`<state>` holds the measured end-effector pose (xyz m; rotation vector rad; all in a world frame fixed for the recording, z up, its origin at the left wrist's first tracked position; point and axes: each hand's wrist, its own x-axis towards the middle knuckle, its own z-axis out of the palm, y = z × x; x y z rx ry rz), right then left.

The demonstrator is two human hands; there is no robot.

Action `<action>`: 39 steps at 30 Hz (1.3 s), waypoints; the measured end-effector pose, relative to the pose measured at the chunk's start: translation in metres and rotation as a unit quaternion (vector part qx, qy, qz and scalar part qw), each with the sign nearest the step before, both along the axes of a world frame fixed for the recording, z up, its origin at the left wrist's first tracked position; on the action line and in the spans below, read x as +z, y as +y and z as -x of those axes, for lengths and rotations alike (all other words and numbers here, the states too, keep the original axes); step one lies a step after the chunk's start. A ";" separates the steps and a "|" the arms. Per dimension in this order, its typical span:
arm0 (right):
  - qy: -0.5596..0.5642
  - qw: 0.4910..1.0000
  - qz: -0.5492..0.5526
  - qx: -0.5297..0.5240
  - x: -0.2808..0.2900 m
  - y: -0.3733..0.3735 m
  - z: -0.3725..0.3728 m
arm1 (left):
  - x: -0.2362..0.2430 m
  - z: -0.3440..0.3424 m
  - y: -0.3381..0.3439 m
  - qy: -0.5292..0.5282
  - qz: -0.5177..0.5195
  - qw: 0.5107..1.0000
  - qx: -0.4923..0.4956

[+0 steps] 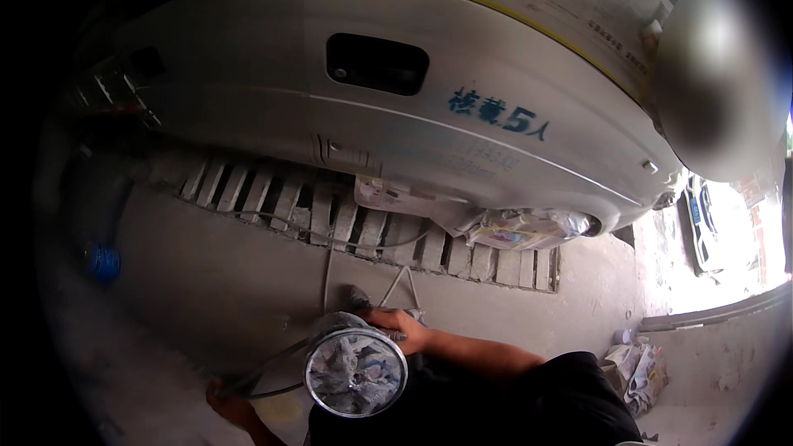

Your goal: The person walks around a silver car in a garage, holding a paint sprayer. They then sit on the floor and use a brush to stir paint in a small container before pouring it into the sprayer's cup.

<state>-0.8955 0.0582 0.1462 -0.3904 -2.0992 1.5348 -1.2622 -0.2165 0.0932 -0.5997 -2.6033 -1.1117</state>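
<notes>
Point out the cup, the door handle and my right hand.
Cup (356, 372): head view, middle of its round top.
Door handle (378, 66): head view, middle of its dark recess.
Right hand (401, 324): head view, back of the hand.

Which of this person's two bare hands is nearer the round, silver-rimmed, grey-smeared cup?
The right hand, close beside the cup at its upper right. The left hand is apart from it, lower left, at a thin dark hose.

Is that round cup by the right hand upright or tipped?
Roughly upright: from above, the cup shows its round, smeared top. Slight tilt, cannot tell.
</notes>
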 end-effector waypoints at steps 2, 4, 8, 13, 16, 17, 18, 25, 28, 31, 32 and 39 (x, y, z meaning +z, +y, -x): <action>-0.002 1.000 0.016 0.007 0.001 0.022 0.020 | 0.000 0.012 0.009 -0.016 0.037 0.999 0.035; -0.006 1.000 0.021 -0.004 0.000 0.041 0.047 | 0.009 0.029 0.015 -0.050 0.042 0.996 0.053; 0.033 0.986 0.159 -0.020 -0.004 0.066 0.103 | 0.041 0.049 0.037 -0.090 -0.017 0.990 0.108; -0.034 0.995 0.092 0.016 0.006 0.085 0.186 | 0.063 0.083 0.044 -0.054 -0.048 0.989 0.127; -0.066 0.995 0.059 0.038 0.012 0.091 0.235 | 0.048 0.119 0.034 -0.063 -0.071 0.985 0.143; -0.078 0.995 0.049 0.043 0.014 0.094 0.253 | 0.044 0.129 0.036 -0.084 -0.080 0.982 0.151; -0.089 0.994 0.039 0.044 0.015 0.094 0.269 | 0.039 0.140 0.036 -0.106 -0.089 0.978 0.157; -0.125 0.991 0.014 0.052 0.013 0.069 0.408 | 0.017 0.276 0.009 -0.100 -0.127 0.967 0.195; -0.141 0.989 0.004 0.046 0.021 0.062 0.459 | 0.030 0.331 0.002 -0.102 -0.142 0.958 0.226; -0.153 0.987 -0.005 0.042 0.033 0.059 0.505 | 0.033 0.378 -0.018 -0.092 -0.148 0.948 0.268; -0.157 0.987 -0.006 0.039 0.036 0.059 0.518 | 0.036 0.392 -0.024 -0.094 -0.143 0.945 0.279; -0.179 0.983 -0.012 0.047 0.032 0.067 0.617 | 0.045 0.476 -0.047 -0.086 -0.111 0.931 0.338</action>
